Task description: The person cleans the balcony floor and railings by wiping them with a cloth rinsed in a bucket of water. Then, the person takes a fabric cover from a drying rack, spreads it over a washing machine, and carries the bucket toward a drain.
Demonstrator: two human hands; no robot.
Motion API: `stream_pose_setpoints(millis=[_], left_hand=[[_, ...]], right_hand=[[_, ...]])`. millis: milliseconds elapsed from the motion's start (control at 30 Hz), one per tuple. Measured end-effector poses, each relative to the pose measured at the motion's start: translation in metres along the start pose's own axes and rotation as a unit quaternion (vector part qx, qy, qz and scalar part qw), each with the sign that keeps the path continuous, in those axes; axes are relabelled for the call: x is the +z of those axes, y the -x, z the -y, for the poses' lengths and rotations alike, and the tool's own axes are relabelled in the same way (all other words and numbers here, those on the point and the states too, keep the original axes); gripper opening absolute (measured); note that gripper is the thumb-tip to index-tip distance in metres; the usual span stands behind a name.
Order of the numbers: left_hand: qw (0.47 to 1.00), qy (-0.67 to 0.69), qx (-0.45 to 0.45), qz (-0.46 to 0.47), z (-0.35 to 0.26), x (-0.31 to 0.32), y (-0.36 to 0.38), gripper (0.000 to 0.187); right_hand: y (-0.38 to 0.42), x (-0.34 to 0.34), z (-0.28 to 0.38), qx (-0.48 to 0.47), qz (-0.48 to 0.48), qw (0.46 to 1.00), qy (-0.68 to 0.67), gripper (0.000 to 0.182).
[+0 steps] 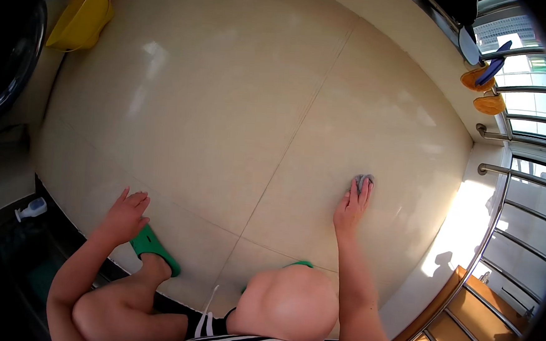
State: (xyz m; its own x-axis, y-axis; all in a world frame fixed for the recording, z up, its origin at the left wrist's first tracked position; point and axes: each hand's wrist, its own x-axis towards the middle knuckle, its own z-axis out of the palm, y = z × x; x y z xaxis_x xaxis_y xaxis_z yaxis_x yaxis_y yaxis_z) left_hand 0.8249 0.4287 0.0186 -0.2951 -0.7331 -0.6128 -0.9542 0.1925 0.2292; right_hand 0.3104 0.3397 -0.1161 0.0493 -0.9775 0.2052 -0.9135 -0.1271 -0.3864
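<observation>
My right hand (351,206) presses a crumpled grey cloth (364,179) flat against the beige tiled floor (226,117), its fingers over the cloth. On the left, my left hand (128,215) hangs in front of my knee with fingers stretched out and nothing in them. Just below it is a green slipper (150,244) on my left foot. Part of another green slipper (303,263) shows behind my right knee.
A yellow bucket (85,18) stands at the upper left. At the lower left lies a white bottle (32,209). Metal railings (502,209) line the right, with slippers (489,104) hung on them and an orange-brown cabinet (464,320) below.
</observation>
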Motion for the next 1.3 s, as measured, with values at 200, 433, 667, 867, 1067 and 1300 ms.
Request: stream_pose_setpoints(millis=[200,433,667,867,1067,1300], left_hand=[[0.997,0.029,-0.060,-0.035,-0.003,0.012,0.051,0.051],[0.981,0.093,-0.164,0.043,-0.002,0.006,0.090,0.051],[0.993,-0.008,-0.118,-0.018,0.094,0.044,0.100,0.034],[0.960,0.046,-0.267,0.072,0.200,0.064,0.058,0.063],[0.810,0.177,-0.559,-0.010,0.305,0.117,0.098,0.114],[0.713,0.404,-0.561,-0.116,0.294,0.212,0.127,0.126]], right_hand=[[0.107,0.038,0.169,-0.416,0.358,0.819,-0.167,0.045],[-0.007,0.024,0.056,-0.215,0.138,0.967,-0.009,0.039],[-0.118,0.063,-0.026,0.069,0.012,0.995,0.072,0.053],[-0.092,0.084,0.194,-0.237,0.318,0.918,0.007,0.065],[-0.070,0.148,0.332,-0.294,0.354,0.888,0.016,0.060],[-0.146,0.238,0.386,-0.090,0.148,0.985,-0.012,0.057]])
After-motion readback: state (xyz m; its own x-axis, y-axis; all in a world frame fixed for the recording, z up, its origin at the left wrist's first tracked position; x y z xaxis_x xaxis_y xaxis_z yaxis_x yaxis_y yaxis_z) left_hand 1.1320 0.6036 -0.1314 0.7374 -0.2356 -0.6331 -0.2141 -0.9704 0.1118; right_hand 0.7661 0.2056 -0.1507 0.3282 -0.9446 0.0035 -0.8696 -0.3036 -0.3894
